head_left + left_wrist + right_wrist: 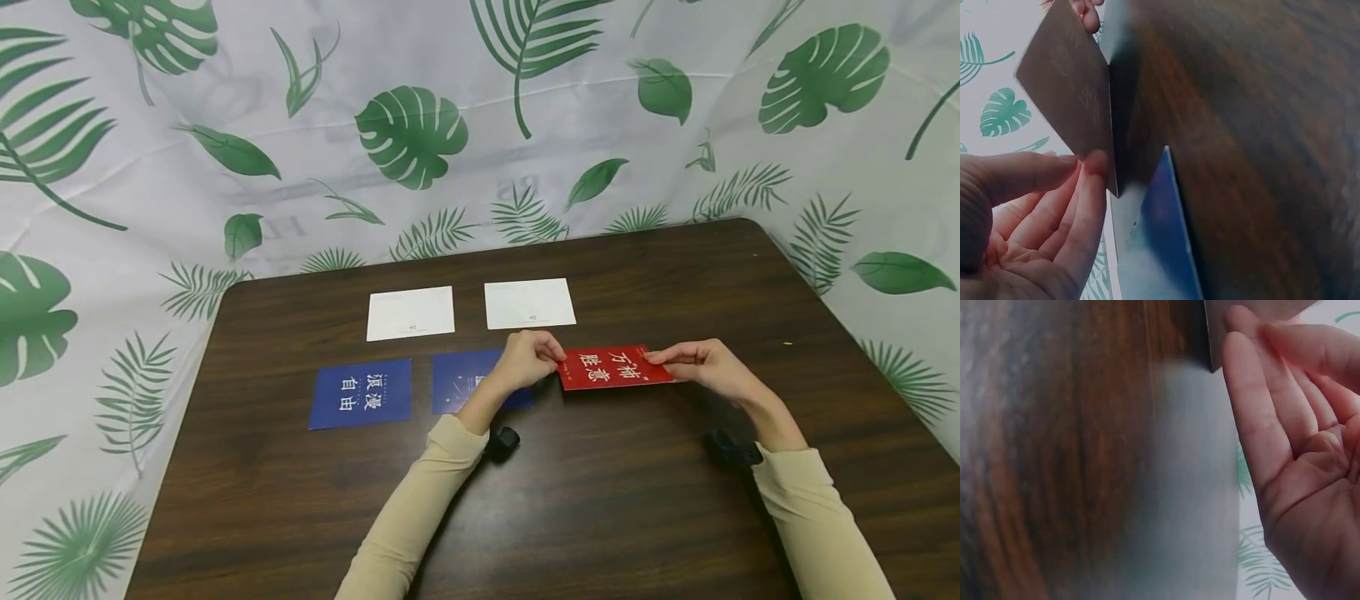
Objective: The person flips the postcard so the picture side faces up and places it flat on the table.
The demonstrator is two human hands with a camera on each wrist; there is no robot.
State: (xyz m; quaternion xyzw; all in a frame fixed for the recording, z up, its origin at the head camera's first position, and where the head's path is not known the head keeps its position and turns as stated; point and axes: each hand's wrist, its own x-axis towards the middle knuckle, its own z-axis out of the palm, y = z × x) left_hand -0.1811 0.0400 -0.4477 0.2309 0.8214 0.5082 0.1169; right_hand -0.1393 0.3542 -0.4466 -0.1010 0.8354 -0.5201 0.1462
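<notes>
Both hands hold a red card [613, 367] with white characters, pinched at its two short ends. The left hand [528, 360] grips its left end between thumb and fingers; the right hand [705, 367] grips the right end. In the left wrist view the card's shaded underside [1072, 75] is tilted, its lower edge near the tabletop. Only a corner of the card [1241, 312] shows in the right wrist view. Under the left hand and wrist lies a blue card [453, 385], partly hidden. Left of it lies another blue card [362, 394] with white characters.
Behind the blue cards, two white cards, one on the left [411, 313] and one on the right [529, 303], lie on the dark wooden table [600, 500]. A leaf-patterned cloth [300, 167] hangs along the table's back and sides.
</notes>
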